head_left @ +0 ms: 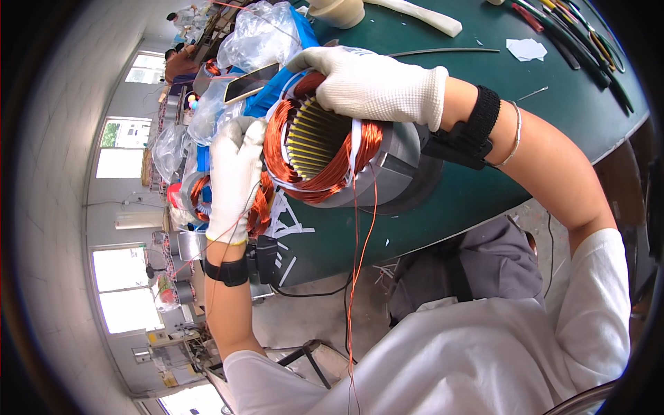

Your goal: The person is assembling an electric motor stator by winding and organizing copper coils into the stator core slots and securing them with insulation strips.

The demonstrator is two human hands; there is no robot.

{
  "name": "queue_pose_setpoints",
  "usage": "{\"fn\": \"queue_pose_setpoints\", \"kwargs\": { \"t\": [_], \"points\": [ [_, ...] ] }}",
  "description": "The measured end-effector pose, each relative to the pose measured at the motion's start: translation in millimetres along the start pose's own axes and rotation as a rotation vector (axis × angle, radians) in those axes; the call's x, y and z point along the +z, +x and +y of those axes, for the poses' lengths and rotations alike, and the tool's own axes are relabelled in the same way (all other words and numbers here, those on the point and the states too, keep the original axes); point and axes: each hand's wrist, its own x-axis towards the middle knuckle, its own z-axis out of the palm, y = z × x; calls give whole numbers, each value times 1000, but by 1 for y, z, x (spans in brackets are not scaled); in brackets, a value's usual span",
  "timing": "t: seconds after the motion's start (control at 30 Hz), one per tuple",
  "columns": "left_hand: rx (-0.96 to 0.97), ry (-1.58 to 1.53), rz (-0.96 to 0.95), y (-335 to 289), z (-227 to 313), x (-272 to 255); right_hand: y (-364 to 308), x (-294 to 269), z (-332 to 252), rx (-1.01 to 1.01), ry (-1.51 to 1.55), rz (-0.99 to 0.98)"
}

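A motor stator (401, 162) lies on its side on the green table, its open end towards me. Orange copper windings (315, 190) ring that end, bound with white tape, and yellow-edged slots line the bore. My right hand (363, 83), in a white knit glove, is closed over the top of the winding, with fingertips hidden behind its rim and in the bore. Against the winding's left side is my gloved left hand (234, 173), fingers bent together; what they pinch is hidden. Thin red lead wires (355, 277) hang from the stator over the table edge.
Another copper-wound part (261, 204) lies behind my left hand, by white paper strips (294, 225). A phone (250, 83) rests among clear plastic bags (259, 34). Cutting tools and dark rods (581, 48) lie far right, near a white scrap (526, 50).
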Motion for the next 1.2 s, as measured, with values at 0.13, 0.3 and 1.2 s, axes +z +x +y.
{"fn": "queue_pose_setpoints", "kwargs": {
  "t": [0.13, 0.3, 1.2],
  "points": [
    [-55, 34, 64, 9, -1, 8, 4, -1, 3, -25, -41, -40],
    [82, 196, -78, 23, 18, -5, 6, 0, 4, -78, -84, -52],
    [-86, 271, -171, 32, 20, -6, 19, 7, 19, -202, -242, -37]
  ]
}}
